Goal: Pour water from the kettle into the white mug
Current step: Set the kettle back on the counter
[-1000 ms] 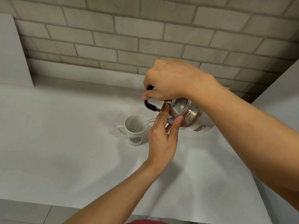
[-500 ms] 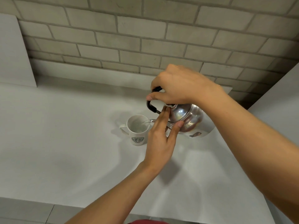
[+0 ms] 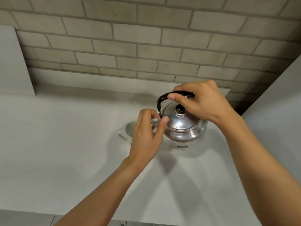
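Near the counter's [image 3: 65,152] back edge, the right hand [image 3: 202,103] grips the handle of a kettle [image 3: 184,126] that sits nearly level. The left hand [image 3: 146,136], loosely curled and holding nothing, hides most of the white mug [image 3: 129,129]. Pouring seems finished; the mug's fill is hidden.

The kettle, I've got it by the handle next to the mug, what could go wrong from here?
1. The left hand hides most of the white mug, so a swing of the kettle could clip it unseen.
2. Left fingers sit against the metal body; if the water is hot, they may burn.
3. The lid is unheld and might slip when tilted.
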Demonstrator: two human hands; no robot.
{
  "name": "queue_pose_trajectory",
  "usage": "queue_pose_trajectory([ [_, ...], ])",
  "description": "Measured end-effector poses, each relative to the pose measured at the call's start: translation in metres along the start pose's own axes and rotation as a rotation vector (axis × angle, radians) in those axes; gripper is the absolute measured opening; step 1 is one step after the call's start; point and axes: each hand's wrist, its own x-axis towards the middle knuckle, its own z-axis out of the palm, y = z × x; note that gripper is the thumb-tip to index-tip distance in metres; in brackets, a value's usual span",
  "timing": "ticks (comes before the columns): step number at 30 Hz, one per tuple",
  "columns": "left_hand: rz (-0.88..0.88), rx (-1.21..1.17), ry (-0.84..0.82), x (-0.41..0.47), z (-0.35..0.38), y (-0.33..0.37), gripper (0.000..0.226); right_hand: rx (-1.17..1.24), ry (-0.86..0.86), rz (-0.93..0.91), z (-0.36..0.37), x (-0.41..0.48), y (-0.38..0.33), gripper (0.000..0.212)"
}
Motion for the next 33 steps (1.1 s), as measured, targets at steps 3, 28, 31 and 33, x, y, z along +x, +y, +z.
queue_pose_trajectory([
  [3, 0.057, 0.072, -0.039, 0.02, 0.0, 0.011, 0.029, 0.083, 0.085, 0.051, 0.0, -0.014, 0.006, 0.033],
  [28, 0.136, 0.293, -0.401, 0.117, 0.037, -0.007, 0.032, 0.04, -0.109, 0.31, 0.041, -0.037, 0.101, 0.044],
  [31, 0.141, 0.317, -0.388, 0.141, 0.047, -0.025, 0.031, -0.034, -0.152, 0.296, 0.052, -0.015, 0.118, 0.044],
  [33, 0.148, 0.328, -0.368, 0.157, 0.054, -0.04, 0.031, -0.078, -0.161, 0.294, 0.061, 0.0, 0.13, 0.044],
])
